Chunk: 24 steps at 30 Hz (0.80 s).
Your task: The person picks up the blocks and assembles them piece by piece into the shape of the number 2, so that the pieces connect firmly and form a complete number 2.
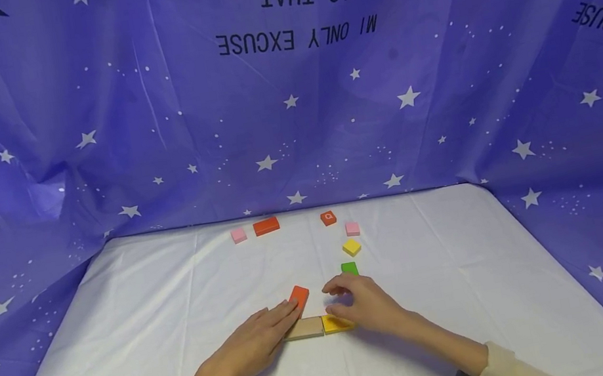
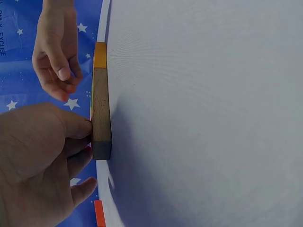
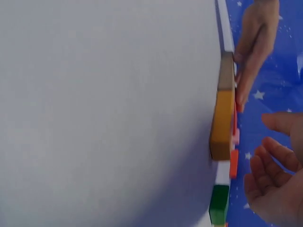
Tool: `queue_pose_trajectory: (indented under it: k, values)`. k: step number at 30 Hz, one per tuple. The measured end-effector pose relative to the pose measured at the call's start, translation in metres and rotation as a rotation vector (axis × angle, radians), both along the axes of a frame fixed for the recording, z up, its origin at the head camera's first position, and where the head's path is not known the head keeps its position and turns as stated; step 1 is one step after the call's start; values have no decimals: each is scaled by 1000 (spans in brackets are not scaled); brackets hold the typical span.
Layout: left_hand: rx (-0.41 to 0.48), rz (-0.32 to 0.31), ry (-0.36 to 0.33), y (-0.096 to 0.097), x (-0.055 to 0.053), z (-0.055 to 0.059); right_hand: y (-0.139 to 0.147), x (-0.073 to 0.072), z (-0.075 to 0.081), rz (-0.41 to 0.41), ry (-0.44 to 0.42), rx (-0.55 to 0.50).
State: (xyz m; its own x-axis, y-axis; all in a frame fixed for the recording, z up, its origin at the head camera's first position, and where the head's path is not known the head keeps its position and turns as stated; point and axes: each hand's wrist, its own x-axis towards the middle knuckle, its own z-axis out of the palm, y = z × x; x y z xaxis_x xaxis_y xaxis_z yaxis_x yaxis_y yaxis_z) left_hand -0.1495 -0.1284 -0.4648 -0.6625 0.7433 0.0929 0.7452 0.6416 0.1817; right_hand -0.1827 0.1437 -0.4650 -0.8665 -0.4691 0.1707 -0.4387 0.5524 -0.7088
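Purple starry curtain (image 1: 267, 127) behind the white table (image 1: 468, 253): left hand (image 1: 253, 346), fingers extended, touches the red-orange block (image 1: 299, 294) beside the tan block (image 1: 304, 329); right hand (image 1: 367, 302), loosely open, holding nothing, hovers by the yellow-orange block (image 1: 335, 324).

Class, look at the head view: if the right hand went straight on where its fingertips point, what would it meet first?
The right hand would probably meet the red block partly covered by the left hand, though depth is unclear.

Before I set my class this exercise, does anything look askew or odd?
The backdrop lettering appears upside down. The red block partly under the left hand slants, unlike the brown block and yellow block lined up end to end.
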Motion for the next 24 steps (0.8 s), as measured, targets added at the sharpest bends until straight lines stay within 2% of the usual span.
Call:
queue_pose_trajectory:
  k: [6,11,24]
  values:
    - [-13,-5,2,-1,-1,-1,15,-13,2,-41,17,8]
    - [-10,-14,18,-2,-1,0,28,-25,1,-44,38,38]
    - [2,-27,24,-2,-1,1,48,-43,-6,-60,-105,111]
